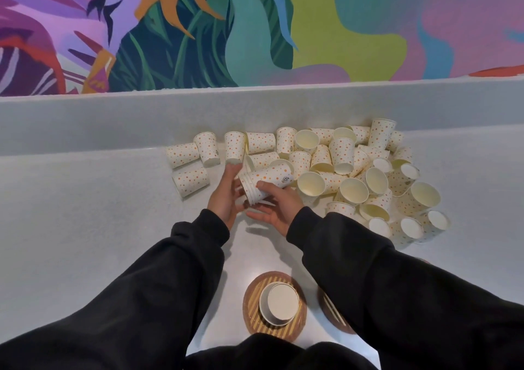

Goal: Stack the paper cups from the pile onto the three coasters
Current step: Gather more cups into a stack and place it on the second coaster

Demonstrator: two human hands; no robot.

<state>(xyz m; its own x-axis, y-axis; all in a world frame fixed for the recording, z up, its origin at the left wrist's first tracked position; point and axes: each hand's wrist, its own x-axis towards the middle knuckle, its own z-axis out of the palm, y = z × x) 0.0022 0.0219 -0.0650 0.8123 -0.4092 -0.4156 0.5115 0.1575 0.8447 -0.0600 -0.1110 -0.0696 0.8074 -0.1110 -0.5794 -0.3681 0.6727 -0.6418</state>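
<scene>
A pile of white paper cups with orange dots [340, 171] lies scattered on the pale counter. A nested stack of several cups [266, 181] is held on its side between both hands. My right hand [276, 204] grips it from below and over the rims. My left hand [226, 192] rests flat against its open end. Near me a round striped wooden coaster [255, 313] carries an upside-down cup stack [279, 303]. A second coaster [333, 314] shows partly under my right sleeve. The third coaster is hidden.
The grey counter [85, 214] runs to a raised ledge [113, 114] below a colourful mural wall. Loose cups [190, 168] lie at the left of the pile. My black sleeves cover much of the near counter.
</scene>
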